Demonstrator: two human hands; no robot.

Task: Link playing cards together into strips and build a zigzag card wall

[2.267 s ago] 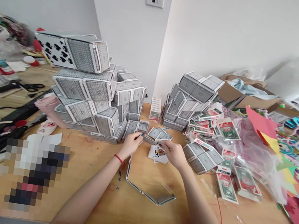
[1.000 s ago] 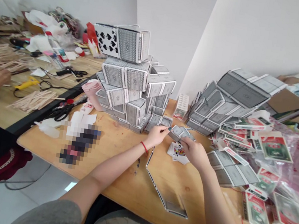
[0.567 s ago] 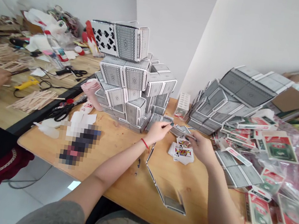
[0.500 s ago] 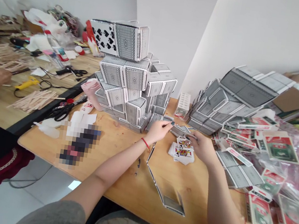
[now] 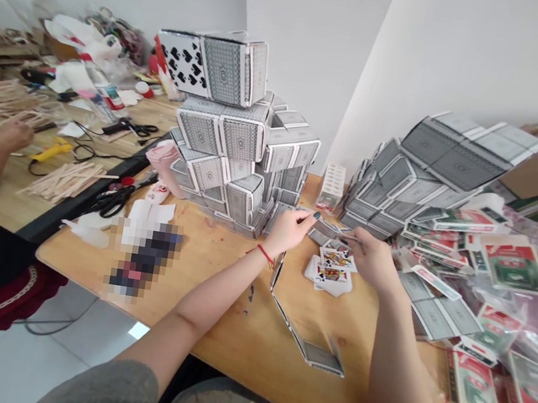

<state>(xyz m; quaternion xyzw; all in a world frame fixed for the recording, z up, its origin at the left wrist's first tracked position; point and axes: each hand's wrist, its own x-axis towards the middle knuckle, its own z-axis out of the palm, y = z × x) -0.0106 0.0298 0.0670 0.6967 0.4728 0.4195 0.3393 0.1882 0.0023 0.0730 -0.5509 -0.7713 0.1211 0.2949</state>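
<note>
My left hand (image 5: 293,231), with a red string on the wrist, is closed in a pinch on a strip of joined playing cards (image 5: 288,313). The strip bends down from beneath this hand toward the table's front, standing on edge. Another stretch of grey-backed cards (image 5: 324,232) spans the space between my hands. My right hand (image 5: 370,257) pinches at its right end, fingertips partly hidden. Just below, a loose pile of face-up playing cards (image 5: 331,275) lies on the table, a jack among them.
Folded-card block stacks rise at left (image 5: 222,128) and right (image 5: 451,151). Card boxes (image 5: 515,264) crowd the right side. Black scissors (image 5: 115,199) and tissue (image 5: 150,216) lie left. A co-worker's hand (image 5: 11,135) is by wooden sticks at the neighbouring table.
My hands stay near the same place, with slight shifts of the fingers. The card strip appears a little further right. The co-worker's hand has moved right. The view has shifted slightly.
</note>
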